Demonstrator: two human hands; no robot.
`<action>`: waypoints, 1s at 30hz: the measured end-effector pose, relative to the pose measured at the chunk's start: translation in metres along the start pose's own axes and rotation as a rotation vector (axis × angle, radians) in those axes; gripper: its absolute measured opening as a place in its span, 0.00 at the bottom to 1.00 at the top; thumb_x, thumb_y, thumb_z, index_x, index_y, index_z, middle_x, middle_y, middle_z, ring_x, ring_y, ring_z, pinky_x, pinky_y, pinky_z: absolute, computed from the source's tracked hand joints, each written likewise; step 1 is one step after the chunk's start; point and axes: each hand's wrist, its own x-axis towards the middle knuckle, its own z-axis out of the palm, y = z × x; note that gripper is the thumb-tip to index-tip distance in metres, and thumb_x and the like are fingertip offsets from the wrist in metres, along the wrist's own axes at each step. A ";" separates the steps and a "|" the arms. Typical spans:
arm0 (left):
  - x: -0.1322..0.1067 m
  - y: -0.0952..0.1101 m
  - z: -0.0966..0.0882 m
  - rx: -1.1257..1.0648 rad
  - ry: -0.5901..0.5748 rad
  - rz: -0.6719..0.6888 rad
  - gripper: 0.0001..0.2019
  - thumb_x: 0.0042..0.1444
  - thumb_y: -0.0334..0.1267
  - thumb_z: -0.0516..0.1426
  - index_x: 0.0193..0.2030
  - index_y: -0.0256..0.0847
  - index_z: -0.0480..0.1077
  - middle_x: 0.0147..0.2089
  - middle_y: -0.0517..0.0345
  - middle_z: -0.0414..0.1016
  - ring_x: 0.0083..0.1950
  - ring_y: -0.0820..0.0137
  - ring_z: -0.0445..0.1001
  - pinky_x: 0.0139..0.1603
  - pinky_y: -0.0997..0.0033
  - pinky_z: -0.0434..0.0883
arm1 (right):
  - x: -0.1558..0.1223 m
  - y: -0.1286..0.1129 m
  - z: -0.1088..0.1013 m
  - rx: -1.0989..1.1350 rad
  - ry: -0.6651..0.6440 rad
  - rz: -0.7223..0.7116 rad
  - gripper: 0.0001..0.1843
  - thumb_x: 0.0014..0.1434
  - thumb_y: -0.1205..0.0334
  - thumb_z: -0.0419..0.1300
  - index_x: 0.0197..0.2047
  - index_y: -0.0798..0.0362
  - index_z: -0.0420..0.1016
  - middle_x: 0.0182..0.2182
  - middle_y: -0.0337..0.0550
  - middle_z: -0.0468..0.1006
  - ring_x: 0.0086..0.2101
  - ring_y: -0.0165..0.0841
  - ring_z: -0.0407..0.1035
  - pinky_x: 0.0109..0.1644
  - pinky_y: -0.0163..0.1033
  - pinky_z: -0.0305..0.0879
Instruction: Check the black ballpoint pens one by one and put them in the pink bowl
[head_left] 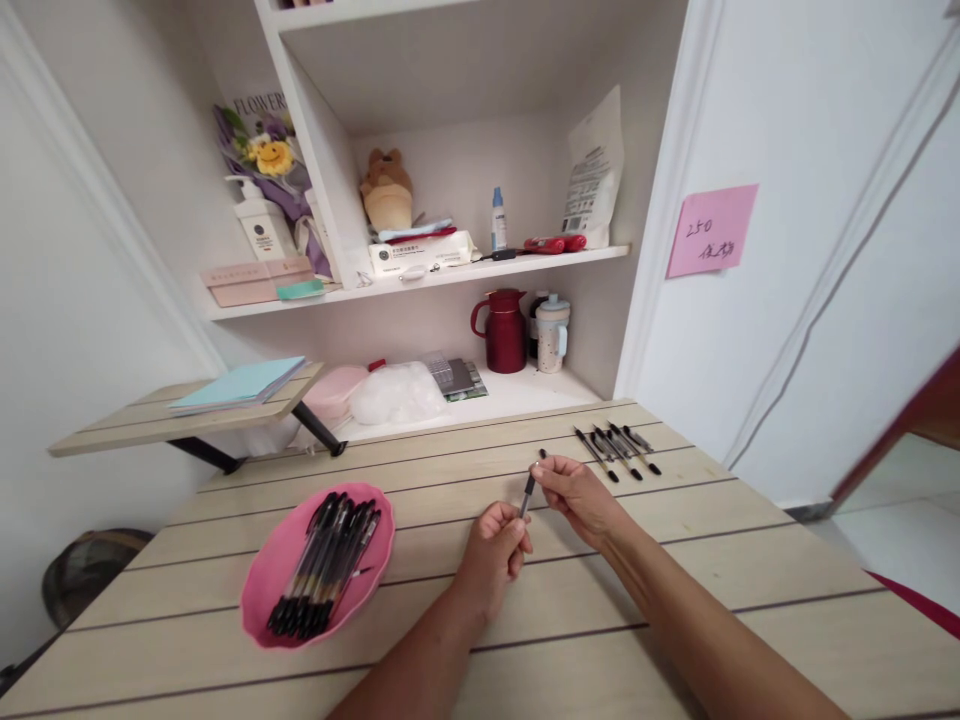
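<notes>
Over the middle of the desk, a slim pen (528, 490) with a clear barrel and black grip slants between my two hands. My left hand (496, 550) is closed around its lower barrel. With thumb and fingertips, my right hand (574, 492) pinches the pen's upper end. A small black piece (544, 454) shows just beyond those fingers; whether it is a cap cannot be made out. To the left, a pink scalloped dish (259, 580) holds a bundle of black capped pens (322, 565). Several more pens (616, 450) lie in a group beyond my right hand.
At the left, a raised wooden shelf (112, 425) on black brackets carries blue papers (240, 383). Behind the desk (720, 520), a white shelf unit holds a red jug (505, 332), a pale cup (553, 335) and a plastic bag (397, 393). A pink note (712, 230) is on the wall.
</notes>
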 end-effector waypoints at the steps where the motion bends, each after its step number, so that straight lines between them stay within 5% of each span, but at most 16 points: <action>1: 0.000 0.000 0.000 0.003 0.010 -0.001 0.14 0.46 0.45 0.56 0.33 0.38 0.60 0.21 0.67 0.64 0.12 0.85 0.50 0.14 0.80 0.40 | 0.000 0.000 0.001 0.000 0.012 -0.003 0.17 0.37 0.54 0.68 0.22 0.54 0.65 0.12 0.28 0.58 0.14 0.20 0.47 0.19 0.31 0.36; 9: 0.001 0.000 -0.001 -0.020 0.009 -0.018 0.14 0.45 0.45 0.57 0.33 0.38 0.60 0.21 0.68 0.64 0.13 0.85 0.50 0.15 0.80 0.39 | -0.005 -0.009 0.004 -0.041 -0.067 0.020 0.17 0.41 0.52 0.65 0.31 0.55 0.71 0.24 0.37 0.71 0.15 0.19 0.49 0.18 0.32 0.37; 14: -0.001 0.004 0.001 -0.012 0.025 -0.020 0.15 0.43 0.46 0.58 0.32 0.39 0.60 0.21 0.67 0.64 0.13 0.86 0.49 0.15 0.79 0.38 | -0.003 -0.006 0.003 -0.072 0.028 -0.007 0.17 0.37 0.52 0.67 0.21 0.54 0.65 0.12 0.30 0.58 0.15 0.21 0.48 0.19 0.31 0.38; 20: -0.002 0.005 0.002 -0.015 0.037 -0.028 0.16 0.43 0.47 0.58 0.33 0.38 0.61 0.21 0.67 0.63 0.13 0.85 0.49 0.16 0.79 0.38 | -0.003 -0.009 0.002 -0.029 -0.017 0.014 0.17 0.40 0.52 0.65 0.30 0.55 0.71 0.15 0.32 0.63 0.15 0.21 0.48 0.18 0.32 0.36; 25: -0.003 0.006 0.003 -0.002 0.034 -0.035 0.15 0.44 0.46 0.58 0.32 0.38 0.61 0.21 0.67 0.64 0.13 0.85 0.50 0.16 0.79 0.38 | -0.001 -0.006 0.000 -0.035 0.036 -0.004 0.17 0.37 0.54 0.67 0.23 0.54 0.66 0.12 0.29 0.58 0.15 0.20 0.48 0.18 0.31 0.37; 30: -0.002 0.005 0.002 -0.017 0.035 -0.042 0.17 0.43 0.47 0.59 0.33 0.38 0.61 0.21 0.67 0.63 0.13 0.85 0.50 0.16 0.79 0.39 | -0.003 -0.008 0.002 -0.038 -0.039 0.012 0.17 0.41 0.52 0.64 0.31 0.55 0.71 0.19 0.35 0.68 0.15 0.20 0.49 0.18 0.32 0.36</action>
